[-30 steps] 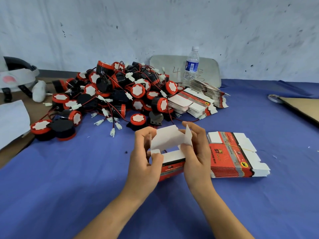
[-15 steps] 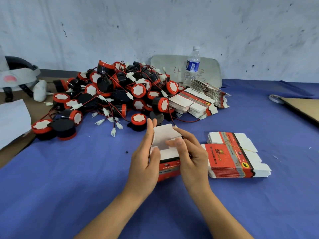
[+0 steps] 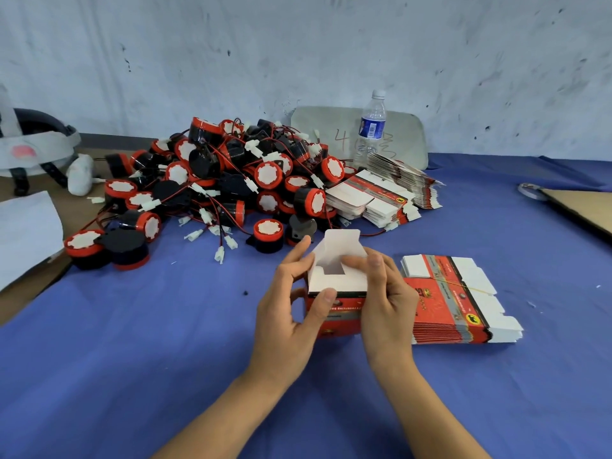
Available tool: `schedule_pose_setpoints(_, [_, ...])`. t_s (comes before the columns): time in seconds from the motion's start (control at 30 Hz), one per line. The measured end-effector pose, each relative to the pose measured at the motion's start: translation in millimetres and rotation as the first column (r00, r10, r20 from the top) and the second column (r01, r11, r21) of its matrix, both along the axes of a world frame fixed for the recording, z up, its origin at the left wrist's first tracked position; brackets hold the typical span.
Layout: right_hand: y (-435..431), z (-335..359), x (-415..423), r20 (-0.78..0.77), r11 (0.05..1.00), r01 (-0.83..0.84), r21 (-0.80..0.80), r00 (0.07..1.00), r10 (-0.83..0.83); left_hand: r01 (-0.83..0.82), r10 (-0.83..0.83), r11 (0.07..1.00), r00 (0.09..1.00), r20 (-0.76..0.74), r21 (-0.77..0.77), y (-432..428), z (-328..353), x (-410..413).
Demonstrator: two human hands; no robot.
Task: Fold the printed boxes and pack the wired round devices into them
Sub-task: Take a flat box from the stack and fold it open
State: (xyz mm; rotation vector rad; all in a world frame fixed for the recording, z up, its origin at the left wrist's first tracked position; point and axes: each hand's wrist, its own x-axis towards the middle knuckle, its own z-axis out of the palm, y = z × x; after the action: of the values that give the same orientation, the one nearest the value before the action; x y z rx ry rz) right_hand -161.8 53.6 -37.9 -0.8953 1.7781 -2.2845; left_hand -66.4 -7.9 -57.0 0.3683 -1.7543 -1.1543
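I hold a red printed box (image 3: 337, 309) between both hands above the blue cloth, its white top flaps (image 3: 341, 250) standing up and open. My left hand (image 3: 291, 313) grips the box's left side with the thumb on the front rim. My right hand (image 3: 387, 303) grips the right side, fingers pressing a flap inward. A banded stack of flat printed boxes (image 3: 453, 299) lies just right of my right hand. A big heap of black and red round wired devices (image 3: 225, 187) with white plugs sits at the back left. One device (image 3: 267, 235) lies closest, just beyond the box.
More flat box stacks (image 3: 381, 197) lie beside the heap, with a water bottle (image 3: 372, 127) and a grey board (image 3: 331, 134) behind. A white headset (image 3: 29, 147) and paper (image 3: 23, 230) sit far left. A cardboard sheet (image 3: 583, 207) lies at the far right on the blue cloth (image 3: 165, 342).
The box has gone from a loosely held flap to an erected shape. My hands lowered and closed around its sides, and the white flaps now stand up over an open top.
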Motion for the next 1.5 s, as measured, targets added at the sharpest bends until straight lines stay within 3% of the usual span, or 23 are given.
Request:
schedule_pose_setpoints(0.33, [2.5,0.0,-5.1,0.05,0.999,-0.01,0.051,0.999,0.007,-0.03,0.034,0.992,0.999,0.03,-0.122,-0.8,-1.3,0.5])
schedule_pose_setpoints(0.5, [4.9,1.4,-4.8,0.015,0.996,-0.083,0.023,0.996,0.083,-0.02,0.048,0.965,0.994,0.099,-0.263,-0.9,-2.1,0.8])
schedule_pose_setpoints(0.63, [7.4,2.6,-10.9,0.08,0.987,-0.157,-0.033,0.984,0.159,-0.003,0.042,0.955,0.991,0.126,-0.295,-2.7,-0.4,0.5])
schedule_pose_setpoints(0.77, [7.8,5.6,-8.1,0.047,0.988,-0.155,-0.029,0.987,0.156,-0.013,0.052,0.934,0.993,0.101,-0.356,-4.5,-0.4,2.1])
schedule_pose_setpoints(0.93, [8.8,6.1,-3.7,-0.011,0.972,-0.221,-0.078,0.975,0.221,-0.192,0.222,0.888,0.975,0.025,-0.417,-6.7,-0.2,2.9])
schedule_pose_setpoints(1.03, [8.1,6.7,0.6,-0.1,0.963,-0.268,-0.032,0.959,0.263,-0.136,0.176,0.913,0.982,0.071,-0.385,-7.6,1.3,3.6])
schedule_pose_setpoints(1.1, [6.9,5.8,0.1,-0.105,0.951,-0.31,-0.005,0.946,0.307,-0.105,0.185,0.871,0.975,0.12,-0.481,-10.3,0.8,3.5])
schedule_pose_setpoints(1.37, [13.1,12.7,-11.5,0.061,0.869,-0.493,-0.045,0.867,0.495,-0.117,0.224,0.772,0.97,0.094,-0.625,-18.0,0.0,3.2])
schedule_pose_setpoints(1.5, [16.2,18.0,-10.1,0.067,0.867,-0.498,0.028,0.866,0.495,-0.063,0.191,0.755,0.973,0.128,-0.653,-18.5,2.2,5.0])
